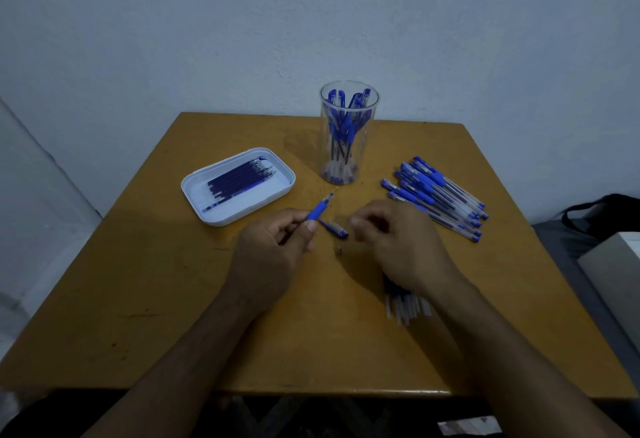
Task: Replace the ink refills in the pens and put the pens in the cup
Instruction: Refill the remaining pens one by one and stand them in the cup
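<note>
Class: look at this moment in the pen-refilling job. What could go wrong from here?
1. The small metal tip lies loose on the table between the hands; a sweep could knock it off.
2. The cap lies loose by the right hand and may roll.
3. The left hand holds the pen point-out; ink could smear.

Wooden desk (145,299) carries a tray (194,191) of refills, a clear cup (348,132) of pens, a pen pile (436,195), a cap (335,228)

A plain room, likely a home: bare painted wall (311,14), small worn wooden table (173,299) against it.
</note>
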A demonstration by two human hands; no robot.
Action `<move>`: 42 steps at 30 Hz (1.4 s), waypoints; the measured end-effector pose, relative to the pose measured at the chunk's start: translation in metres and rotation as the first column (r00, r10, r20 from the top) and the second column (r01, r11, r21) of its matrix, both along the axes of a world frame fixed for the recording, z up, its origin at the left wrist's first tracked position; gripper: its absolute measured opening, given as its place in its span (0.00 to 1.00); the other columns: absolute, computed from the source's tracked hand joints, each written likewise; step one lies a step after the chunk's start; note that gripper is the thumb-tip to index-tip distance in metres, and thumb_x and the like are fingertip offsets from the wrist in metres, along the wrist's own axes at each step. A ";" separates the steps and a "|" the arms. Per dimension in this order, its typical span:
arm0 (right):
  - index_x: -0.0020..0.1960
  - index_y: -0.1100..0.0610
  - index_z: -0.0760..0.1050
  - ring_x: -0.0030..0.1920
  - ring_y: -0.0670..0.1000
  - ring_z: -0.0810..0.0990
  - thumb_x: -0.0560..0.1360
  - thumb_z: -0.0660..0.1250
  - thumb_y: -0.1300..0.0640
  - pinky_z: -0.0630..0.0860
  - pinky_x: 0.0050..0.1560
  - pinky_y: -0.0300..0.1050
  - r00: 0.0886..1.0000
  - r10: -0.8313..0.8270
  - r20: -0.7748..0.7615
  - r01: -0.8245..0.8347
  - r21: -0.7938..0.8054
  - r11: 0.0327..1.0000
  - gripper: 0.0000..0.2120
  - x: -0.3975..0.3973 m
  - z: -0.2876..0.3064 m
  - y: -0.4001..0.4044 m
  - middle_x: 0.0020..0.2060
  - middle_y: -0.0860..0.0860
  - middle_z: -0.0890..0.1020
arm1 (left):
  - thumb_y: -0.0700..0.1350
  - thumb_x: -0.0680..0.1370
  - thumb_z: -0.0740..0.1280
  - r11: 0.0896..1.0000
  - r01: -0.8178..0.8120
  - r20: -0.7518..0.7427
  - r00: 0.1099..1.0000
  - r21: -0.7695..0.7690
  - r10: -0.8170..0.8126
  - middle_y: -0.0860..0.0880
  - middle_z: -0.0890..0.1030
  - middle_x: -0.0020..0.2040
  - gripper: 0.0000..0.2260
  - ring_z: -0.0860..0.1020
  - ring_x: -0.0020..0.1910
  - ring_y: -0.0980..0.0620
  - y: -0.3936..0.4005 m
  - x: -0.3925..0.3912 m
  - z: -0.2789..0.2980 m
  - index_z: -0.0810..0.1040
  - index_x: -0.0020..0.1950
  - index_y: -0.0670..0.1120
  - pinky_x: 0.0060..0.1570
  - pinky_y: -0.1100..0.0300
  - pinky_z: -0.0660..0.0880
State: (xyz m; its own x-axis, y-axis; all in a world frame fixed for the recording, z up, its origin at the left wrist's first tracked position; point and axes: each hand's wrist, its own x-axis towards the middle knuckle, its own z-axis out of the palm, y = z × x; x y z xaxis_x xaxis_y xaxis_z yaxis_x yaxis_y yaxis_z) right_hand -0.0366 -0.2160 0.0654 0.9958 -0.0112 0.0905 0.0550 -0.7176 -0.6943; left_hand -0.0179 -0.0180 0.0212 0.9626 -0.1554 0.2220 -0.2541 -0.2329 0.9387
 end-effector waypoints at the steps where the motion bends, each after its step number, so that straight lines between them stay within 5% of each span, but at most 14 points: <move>1: 0.55 0.48 0.82 0.44 0.40 0.77 0.81 0.66 0.49 0.72 0.44 0.35 0.998 0.068 -0.020 -0.070 -0.166 0.984 0.07 0.000 -0.001 0.002 0.47 0.40 0.82 | 0.46 0.82 0.68 1.000 -0.015 -0.007 1.000 -0.011 0.015 0.50 0.83 0.37 0.06 0.76 0.31 0.60 0.000 0.001 -0.001 0.81 0.54 0.57 0.35 0.62 0.75; 4: 0.66 0.48 0.78 0.53 0.45 0.76 0.81 0.67 0.47 0.75 0.53 0.41 0.982 0.143 -0.124 -0.180 -0.378 0.908 0.15 -0.002 -0.005 0.012 0.55 0.46 0.79 | 0.46 0.82 0.68 1.000 -0.025 -0.024 0.999 -0.009 0.025 0.50 0.84 0.37 0.06 0.76 0.31 0.61 0.000 0.003 -0.002 0.82 0.57 0.52 0.36 0.64 0.74; 10: 0.62 0.50 0.79 0.50 0.45 0.75 0.82 0.64 0.53 0.75 0.51 0.40 0.982 0.158 -0.102 -0.187 -0.433 0.882 0.10 -0.003 -0.004 0.019 0.53 0.47 0.77 | 0.47 0.81 0.68 1.000 0.015 -0.018 1.000 0.012 -0.015 0.49 0.84 0.38 0.06 0.78 0.33 0.57 0.000 0.001 -0.003 0.81 0.55 0.58 0.35 0.62 0.76; 14: 0.52 0.49 0.81 0.40 0.39 0.78 0.81 0.68 0.57 0.71 0.39 0.31 0.996 -0.037 0.075 0.032 0.069 0.997 0.04 0.000 -0.002 0.006 0.43 0.43 0.83 | 0.44 0.80 0.70 0.998 0.067 0.008 0.998 0.019 -0.067 0.49 0.84 0.38 0.08 0.79 0.34 0.58 -0.001 0.000 -0.002 0.83 0.54 0.57 0.36 0.67 0.74; 16: 0.52 0.53 0.80 0.32 0.44 0.77 0.81 0.67 0.60 0.71 0.31 0.33 0.997 -0.071 0.039 0.047 0.427 0.903 0.04 0.001 0.005 -0.001 0.41 0.49 0.86 | 0.42 0.80 0.71 0.995 0.087 0.033 0.996 0.044 -0.088 0.50 0.84 0.38 0.08 0.80 0.35 0.55 -0.001 -0.001 -0.003 0.84 0.57 0.53 0.37 0.67 0.75; 18: 0.53 0.56 0.79 0.29 0.49 0.76 0.81 0.67 0.62 0.69 0.26 0.34 0.999 -0.048 0.005 0.037 0.560 0.828 0.04 0.001 0.009 -0.006 0.42 0.53 0.87 | 0.42 0.79 0.71 0.995 0.086 0.047 0.995 0.055 -0.089 0.51 0.84 0.38 0.09 0.81 0.37 0.51 -0.002 0.001 -0.005 0.85 0.58 0.50 0.38 0.65 0.76; 25: 0.52 0.55 0.81 0.29 0.48 0.74 0.81 0.68 0.61 0.68 0.27 0.34 0.999 0.032 -0.007 -0.024 0.494 0.869 0.04 0.000 0.006 -0.006 0.41 0.53 0.86 | 0.42 0.80 0.71 0.991 0.101 0.093 0.990 0.091 -0.109 0.52 0.84 0.39 0.10 0.81 0.37 0.52 -0.001 0.001 -0.006 0.84 0.60 0.50 0.37 0.64 0.77; 32: 0.48 0.53 0.82 0.29 0.43 0.74 0.79 0.69 0.58 0.71 0.30 0.36 0.998 0.066 -0.020 -0.052 0.412 0.910 0.04 0.000 0.007 -0.003 0.34 0.48 0.82 | 0.43 0.79 0.71 0.986 0.112 0.132 0.983 0.123 -0.128 0.51 0.84 0.40 0.11 0.81 0.39 0.47 0.001 0.001 -0.008 0.83 0.60 0.52 0.39 0.52 0.79; 37: 0.37 0.56 0.82 0.29 0.48 0.79 0.77 0.60 0.36 0.75 0.33 0.43 1.000 0.004 -0.011 -0.002 0.208 0.978 0.26 -0.001 0.012 -0.003 0.30 0.51 0.84 | 0.43 0.79 0.72 0.987 0.105 0.138 0.983 0.118 -0.121 0.52 0.83 0.41 0.11 0.80 0.39 0.46 0.001 0.003 -0.012 0.84 0.62 0.47 0.39 0.51 0.79; 39: 0.41 0.54 0.83 0.30 0.45 0.78 0.78 0.62 0.37 0.74 0.34 0.43 1.000 -0.006 0.001 0.005 0.214 0.977 0.23 0.000 0.011 -0.005 0.32 0.48 0.83 | 0.43 0.79 0.72 0.988 0.107 0.135 0.983 0.112 -0.121 0.52 0.83 0.40 0.11 0.80 0.39 0.47 0.000 0.004 -0.012 0.84 0.62 0.47 0.39 0.52 0.79; 42: 0.53 0.50 0.82 0.29 0.43 0.75 0.78 0.71 0.52 0.71 0.33 0.39 0.994 0.102 -0.029 -0.088 0.310 0.947 0.05 0.002 0.010 -0.009 0.38 0.48 0.83 | 0.43 0.79 0.72 0.985 0.109 0.157 0.979 0.132 -0.130 0.53 0.83 0.41 0.11 0.80 0.38 0.48 0.001 0.004 -0.012 0.84 0.62 0.48 0.38 0.55 0.78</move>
State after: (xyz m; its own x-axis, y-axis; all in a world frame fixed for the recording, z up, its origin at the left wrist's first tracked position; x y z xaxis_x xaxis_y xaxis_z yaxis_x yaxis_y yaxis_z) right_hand -0.0350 -0.2249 0.0753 0.9965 0.0633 0.0537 0.0769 -0.4616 -0.8838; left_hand -0.0139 -0.0169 0.0094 0.8872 -0.3027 0.3481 -0.4357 -0.3022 0.8478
